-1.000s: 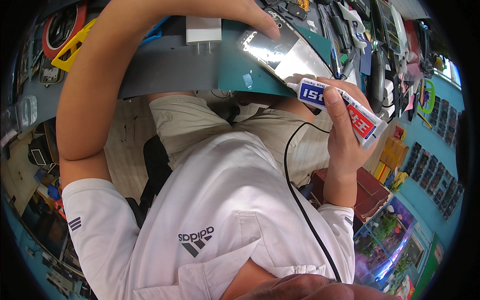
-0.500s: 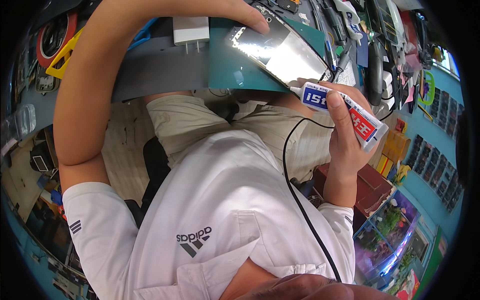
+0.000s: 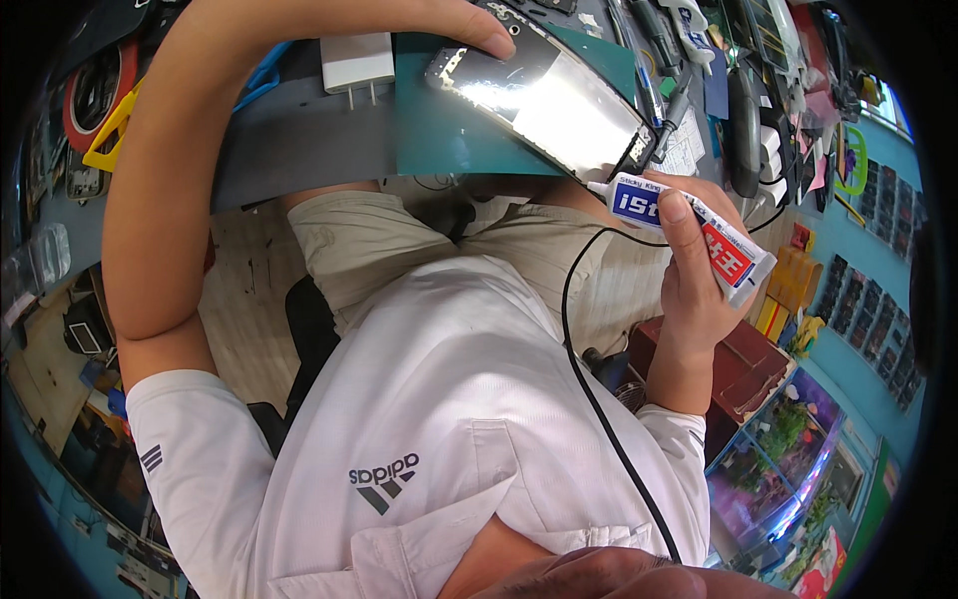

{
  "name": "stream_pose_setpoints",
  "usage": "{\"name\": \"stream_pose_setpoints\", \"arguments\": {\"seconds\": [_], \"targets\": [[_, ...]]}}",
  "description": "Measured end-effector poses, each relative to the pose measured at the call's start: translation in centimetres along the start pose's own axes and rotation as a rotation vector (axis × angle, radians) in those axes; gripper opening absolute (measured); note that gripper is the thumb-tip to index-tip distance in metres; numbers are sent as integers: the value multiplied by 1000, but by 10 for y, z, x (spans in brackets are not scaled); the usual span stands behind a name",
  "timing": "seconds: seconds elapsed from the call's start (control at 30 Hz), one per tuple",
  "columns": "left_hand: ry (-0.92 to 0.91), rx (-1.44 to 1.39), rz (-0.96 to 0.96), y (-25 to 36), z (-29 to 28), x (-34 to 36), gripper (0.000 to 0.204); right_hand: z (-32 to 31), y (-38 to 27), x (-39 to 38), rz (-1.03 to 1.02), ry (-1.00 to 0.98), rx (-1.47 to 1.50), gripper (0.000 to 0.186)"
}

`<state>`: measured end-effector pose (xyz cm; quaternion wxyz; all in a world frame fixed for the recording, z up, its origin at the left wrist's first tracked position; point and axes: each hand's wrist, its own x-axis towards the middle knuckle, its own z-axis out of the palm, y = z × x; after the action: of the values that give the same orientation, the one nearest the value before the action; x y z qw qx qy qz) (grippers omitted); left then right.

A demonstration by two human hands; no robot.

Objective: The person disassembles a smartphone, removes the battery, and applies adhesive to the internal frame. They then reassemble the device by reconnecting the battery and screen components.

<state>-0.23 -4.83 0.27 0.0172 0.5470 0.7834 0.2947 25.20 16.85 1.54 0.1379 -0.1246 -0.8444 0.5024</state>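
Gluing step: right hand [image 3: 689, 290] grips white, blue and red adhesive tube [image 3: 689, 235], nozzle touching glossy black phone screen panel's [image 3: 544, 100] 4 o'clock corner on green mat [image 3: 439, 130], left hand [image 3: 469, 22] fingertips pinning its 11 o'clock end; next likely needs a steady bead along the edge.

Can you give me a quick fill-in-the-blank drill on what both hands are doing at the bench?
1. The right hand grips a white, blue and red ____.
2. The left hand presses on the shiny flat phone screen panel, which lies on a ____ cutting mat.
3. The tube's nozzle points at the panel's ____ end.
4. A white plug-in charger sits to the ____ of the panel.

Missing words: glue tube; green; right; left
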Motion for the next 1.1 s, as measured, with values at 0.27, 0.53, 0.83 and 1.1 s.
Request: {"name": "stream_pose_setpoints", "arguments": {"seconds": [0.27,0.53,0.83,1.1], "targets": [[-60,-29,1,5,3,10,63,-6,7,-8,47,32,4,19],[-27,10,34,10,11,13,62,-10,11,-13,86,66,39,20],[-42,-25,19,6,2,9,62,-17,11,-14,68,52,29,20],[-59,11,-42,17,1,10,62,-21,12,-17,114,65,38,19]]}}
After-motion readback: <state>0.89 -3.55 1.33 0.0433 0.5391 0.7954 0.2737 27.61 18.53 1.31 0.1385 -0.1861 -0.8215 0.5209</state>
